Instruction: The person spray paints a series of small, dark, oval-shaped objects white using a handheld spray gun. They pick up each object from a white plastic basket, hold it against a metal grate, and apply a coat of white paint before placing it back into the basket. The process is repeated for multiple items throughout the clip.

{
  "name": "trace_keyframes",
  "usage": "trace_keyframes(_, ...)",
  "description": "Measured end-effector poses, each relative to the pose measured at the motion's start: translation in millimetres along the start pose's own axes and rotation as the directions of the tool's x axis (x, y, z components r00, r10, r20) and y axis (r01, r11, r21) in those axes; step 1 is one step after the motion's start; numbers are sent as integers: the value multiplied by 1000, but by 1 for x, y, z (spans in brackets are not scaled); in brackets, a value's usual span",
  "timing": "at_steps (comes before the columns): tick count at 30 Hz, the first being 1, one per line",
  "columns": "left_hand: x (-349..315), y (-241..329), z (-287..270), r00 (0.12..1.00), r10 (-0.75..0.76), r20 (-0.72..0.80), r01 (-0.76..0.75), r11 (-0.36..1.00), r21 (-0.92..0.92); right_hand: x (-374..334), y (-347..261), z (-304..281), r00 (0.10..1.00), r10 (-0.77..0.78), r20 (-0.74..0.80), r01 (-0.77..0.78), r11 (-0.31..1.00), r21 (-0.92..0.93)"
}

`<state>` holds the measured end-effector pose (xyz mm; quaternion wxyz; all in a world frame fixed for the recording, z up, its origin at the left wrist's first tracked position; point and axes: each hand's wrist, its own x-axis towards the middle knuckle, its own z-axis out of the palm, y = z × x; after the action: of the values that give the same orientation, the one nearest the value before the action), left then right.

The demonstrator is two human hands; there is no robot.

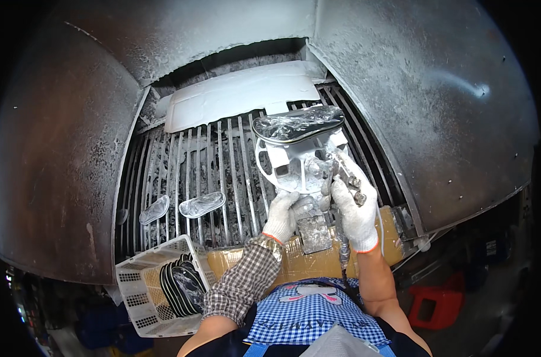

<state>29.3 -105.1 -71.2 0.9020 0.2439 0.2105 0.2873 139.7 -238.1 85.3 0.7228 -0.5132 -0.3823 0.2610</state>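
Note:
A glossy black oval piece (298, 124), wrapped or streaked with something clear and whitish, lies on top of a white-coated round stand (280, 157) with open spokes. My left hand (284, 215), in a white knit glove, grips the stand's near lower edge, above a grey coated block (314, 234). My right hand (355, 208), also gloved, is wrapped around a spray gun (343, 245) whose metal fittings show beside the fingers. The gun's front is close to the stand's right side, just below the black piece. Part of its body is hidden by my fingers.
A slatted metal grate (223, 172) spans the booth floor, with two film-covered oval pieces (202, 204) lying on it. A white sheet (242, 94) lies at the back. White plastic basket (136, 300) at left holds several black pieces (182, 288). Metal walls (425, 107) rise around.

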Motion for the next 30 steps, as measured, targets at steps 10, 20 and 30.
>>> trace_keyframes(10, 0, -1, 1, 999, 37, -7, -36, 998, 58, 3, 6, -19, 995, 27, -99, -27, 1000, 2)
trace_keyframes(20, 3, -2, -7, 999, 29, 41, -32, 997, 77, 1, 4, -19, 970, -123, -212, 99, 988, -119)
trace_keyframes(30, 4, -2, -6, 999, 37, -16, -37, 999, 17, -4, 2, -23, 985, -16, -171, 17, 1000, 1)
